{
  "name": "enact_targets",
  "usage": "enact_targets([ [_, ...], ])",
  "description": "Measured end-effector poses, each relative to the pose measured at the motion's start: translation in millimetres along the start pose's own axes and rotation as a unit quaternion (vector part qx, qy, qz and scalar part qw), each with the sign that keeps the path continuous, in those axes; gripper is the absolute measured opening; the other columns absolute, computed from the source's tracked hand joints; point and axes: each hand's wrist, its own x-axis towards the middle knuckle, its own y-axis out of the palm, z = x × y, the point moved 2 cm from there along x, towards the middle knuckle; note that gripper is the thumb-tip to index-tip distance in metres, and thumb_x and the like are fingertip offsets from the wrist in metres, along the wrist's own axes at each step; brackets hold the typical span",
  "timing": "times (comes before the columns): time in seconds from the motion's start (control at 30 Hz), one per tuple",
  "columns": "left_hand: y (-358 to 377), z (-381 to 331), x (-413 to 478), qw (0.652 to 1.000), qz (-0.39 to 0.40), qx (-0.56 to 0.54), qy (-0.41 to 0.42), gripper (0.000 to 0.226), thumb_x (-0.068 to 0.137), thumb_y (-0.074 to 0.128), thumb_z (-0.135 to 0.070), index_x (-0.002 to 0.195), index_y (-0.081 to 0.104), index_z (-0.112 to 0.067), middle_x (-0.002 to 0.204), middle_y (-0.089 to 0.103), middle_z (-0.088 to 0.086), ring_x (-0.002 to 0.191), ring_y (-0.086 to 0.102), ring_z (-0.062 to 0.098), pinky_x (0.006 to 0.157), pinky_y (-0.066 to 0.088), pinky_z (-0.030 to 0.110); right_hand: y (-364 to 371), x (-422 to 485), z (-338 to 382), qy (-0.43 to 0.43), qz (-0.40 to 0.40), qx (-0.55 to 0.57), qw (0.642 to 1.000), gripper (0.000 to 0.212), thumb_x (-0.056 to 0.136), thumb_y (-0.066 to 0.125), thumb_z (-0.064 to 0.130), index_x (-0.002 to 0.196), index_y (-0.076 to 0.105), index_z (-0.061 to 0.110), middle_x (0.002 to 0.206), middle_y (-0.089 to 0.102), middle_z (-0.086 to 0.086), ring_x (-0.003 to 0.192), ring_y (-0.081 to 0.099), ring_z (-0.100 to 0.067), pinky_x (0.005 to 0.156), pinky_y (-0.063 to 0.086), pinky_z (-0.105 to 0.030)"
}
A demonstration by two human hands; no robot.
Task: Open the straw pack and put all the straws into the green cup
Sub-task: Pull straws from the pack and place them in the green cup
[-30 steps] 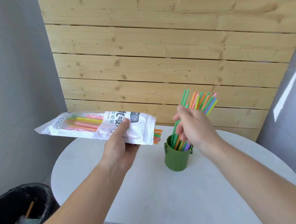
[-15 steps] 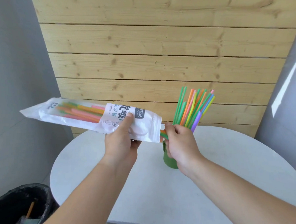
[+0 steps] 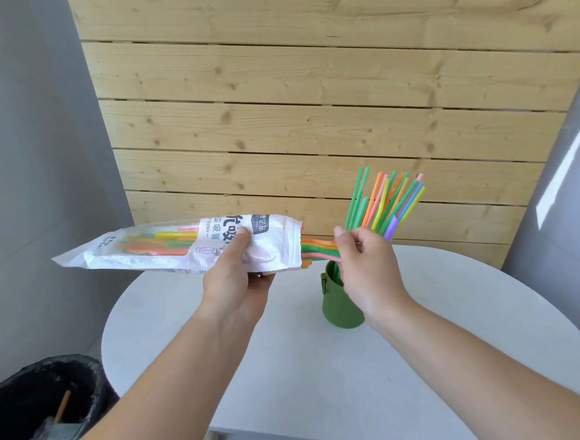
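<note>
And the right hand (image 3: 368, 272) is back at the bag! A second ago it was over at the green cup (image 3: 336, 306), letting go of a bunch; now it has crossed left to the mouth of the straw pack (image 3: 140, 252), at centre frame, with thumb and fingers pinched around the protruding straws (image 3: 318, 250). Those ends stick out noticeably further than they did a moment ago, so I'd judge the next pull is already under way. The left hand (image 3: 235, 285) keeps the pack level at centre left, thumb pressed on top, fingers wrapped underneath, open end facing the cup. The cup stands on the white table (image 3: 328, 389) just below the right hand, partly hidden by it, and the standing straws (image 3: 383, 203) fan up toward the right of centre. Plenty of colour shows through the pack's clear window, so this job looks roughly half done: several more draws to come. A black bin (image 3: 26, 393) sits at lower left.
</note>
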Motion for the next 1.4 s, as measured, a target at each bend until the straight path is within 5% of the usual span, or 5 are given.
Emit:
enact_targets([
  [0.17, -2, 2, 2, 1.000, -0.016, -0.007, -0.012, 0.033, 0.097, 0.071, -0.014, 0.128, 0.066, -0.006, 0.118, 0.078, 0.008, 0.107, 0.076, 0.024, 0.094, 0.061, 0.047, -9, 1, 3, -0.079, -0.043, -0.083, 0.992, 0.044, 0.102, 0.046, 0.039, 0.076, 0.054, 0.005, 0.053, 0.042, 0.003, 0.050, 0.040, -0.016, 0.052, 0.031, -0.034],
  [0.5, -4, 1, 4, 0.999, -0.034, -0.007, -0.013, 0.032, 0.096, 0.071, -0.013, 0.128, 0.066, -0.008, 0.118, 0.077, 0.007, 0.105, 0.076, 0.023, 0.086, 0.063, 0.042, -9, 1, 0, -0.130, 0.007, -0.038, 0.991, 0.021, 0.095, 0.063, 0.037, 0.079, 0.062, 0.023, 0.047, 0.050, 0.003, 0.043, 0.041, -0.010, 0.047, 0.032, -0.029],
  [0.8, -5, 0, 5, 0.999, -0.029, -0.024, -0.015, 0.024, 0.098, 0.068, -0.013, 0.122, 0.066, -0.006, 0.122, 0.076, 0.009, 0.110, 0.074, 0.025, 0.094, 0.060, 0.048, -17, 13, -7, 0.023, -0.030, 0.178, 0.983, 0.029, 0.092, 0.065, 0.037, 0.071, 0.058, 0.018, 0.043, 0.044, 0.012, 0.043, 0.035, -0.014, 0.051, 0.029, -0.030],
  [1.1, -5, 3, 5, 0.999, -0.037, -0.015, -0.016, 0.025, 0.097, 0.069, -0.011, 0.121, 0.066, -0.004, 0.115, 0.077, 0.009, 0.102, 0.076, 0.025, 0.092, 0.061, 0.050, -14, 13, -11, 0.045, -0.012, 0.106, 0.993, 0.035, 0.082, 0.064, 0.055, 0.076, 0.061, 0.020, 0.042, 0.042, 0.015, 0.047, 0.040, -0.017, 0.053, 0.033, -0.033],
  [1.4, -10, -1, 10, 0.999, -0.035, -0.033, 0.001, 0.033, 0.098, 0.068, -0.010, 0.130, 0.062, -0.008, 0.120, 0.076, 0.008, 0.109, 0.075, 0.025, 0.096, 0.059, 0.050, -29, 18, 0, 0.091, -0.020, 0.200, 0.975, 0.032, 0.095, 0.064, 0.037, 0.073, 0.051, 0.017, 0.048, 0.030, 0.004, 0.036, 0.026, -0.011, 0.040, 0.021, -0.023],
])
